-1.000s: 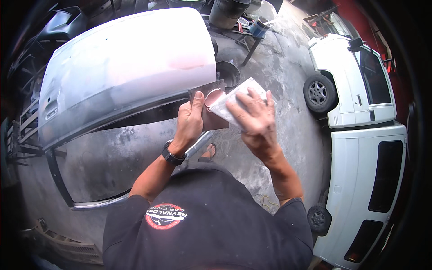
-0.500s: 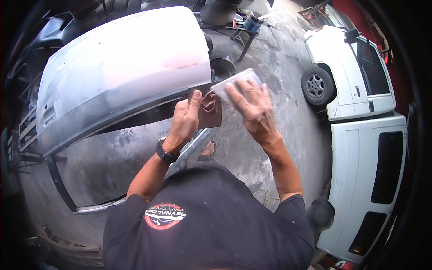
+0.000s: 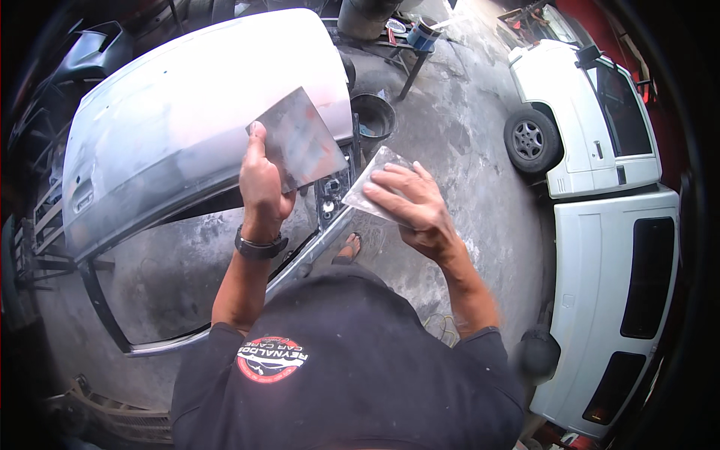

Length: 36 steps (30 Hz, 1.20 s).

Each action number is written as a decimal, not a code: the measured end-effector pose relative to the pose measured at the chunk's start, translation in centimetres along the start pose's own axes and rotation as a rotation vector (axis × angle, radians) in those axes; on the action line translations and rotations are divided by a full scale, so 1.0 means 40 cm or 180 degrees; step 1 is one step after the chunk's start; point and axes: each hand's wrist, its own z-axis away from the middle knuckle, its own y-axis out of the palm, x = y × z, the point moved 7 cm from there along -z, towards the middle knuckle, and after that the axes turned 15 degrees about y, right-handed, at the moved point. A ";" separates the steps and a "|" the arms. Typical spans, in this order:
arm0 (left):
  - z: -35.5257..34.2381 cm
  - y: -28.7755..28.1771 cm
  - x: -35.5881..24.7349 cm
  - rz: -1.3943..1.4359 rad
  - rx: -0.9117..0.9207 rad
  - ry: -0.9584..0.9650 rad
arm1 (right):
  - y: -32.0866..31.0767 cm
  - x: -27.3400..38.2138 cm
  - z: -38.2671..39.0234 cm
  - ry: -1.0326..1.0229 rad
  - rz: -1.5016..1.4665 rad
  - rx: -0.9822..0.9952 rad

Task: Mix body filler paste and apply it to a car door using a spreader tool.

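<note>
In my left hand [image 3: 261,184] is a thin square putty board [image 3: 306,139], tilted up over the car door, its grey face smeared with faint reddish marks. The thumb lies along its near left edge; the other fingers are mostly hidden behind it. My right hand [image 3: 421,204] grips a pale, flat putty spreader [image 3: 363,196], fingers laid across its top face. Spreader and board are a short gap apart. Beneath and to the left lies the white car door [image 3: 195,97], with greyish and pinkish patches, its window frame toward me.
A black bucket [image 3: 373,118] stands on the concrete floor past the door's right end. Behind it, a stand holds a blue can [image 3: 424,35]. A white vehicle [image 3: 592,247] runs along the right side. A foot [image 3: 351,244] shows below the hands.
My left hand has moved left and turned the board, so the brownish putty seen before is out of sight. My right hand has drawn the spreader down and nearer, away from the board.
</note>
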 end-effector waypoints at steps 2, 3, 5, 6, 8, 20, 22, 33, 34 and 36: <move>0.010 0.013 0.027 0.0274 -0.0059 -0.0326 | -0.038 0.028 -0.018 -0.0039 -0.0610 -0.0366; 0.023 0.036 0.050 0.0672 0.0147 -0.0570 | -0.067 0.030 -0.022 0.0034 -0.1290 -0.0870; 0.052 0.061 0.096 0.1148 0.0326 -0.0986 | -0.053 0.057 -0.030 -0.0049 -0.1663 -0.0972; 0.066 0.074 0.109 0.1496 0.0464 -0.1054 | -0.041 0.068 -0.028 -0.0218 -0.1907 -0.1005; 0.090 0.059 0.139 0.1434 0.0263 -0.1187 | 0.004 0.074 -0.023 -0.0331 -0.1705 -0.0777; 0.033 -0.024 0.021 0.0310 -0.0155 0.0267 | 0.131 -0.088 0.076 0.2665 -0.3026 0.0635; 0.042 -0.024 0.026 0.0199 -0.0172 0.0468 | 0.167 -0.055 0.106 0.2859 -0.4367 0.0587; 0.116 0.004 0.125 0.0023 0.0416 0.0056 | -0.007 -0.211 0.072 0.2293 -0.3261 -0.1134; 0.110 -0.009 0.120 -0.0208 0.0307 0.0173 | 0.013 -0.180 0.078 0.2359 -0.2761 -0.0575; 0.101 -0.023 0.115 -0.0456 0.0216 0.0287 | 0.036 -0.103 0.070 0.1592 -0.1995 -0.0285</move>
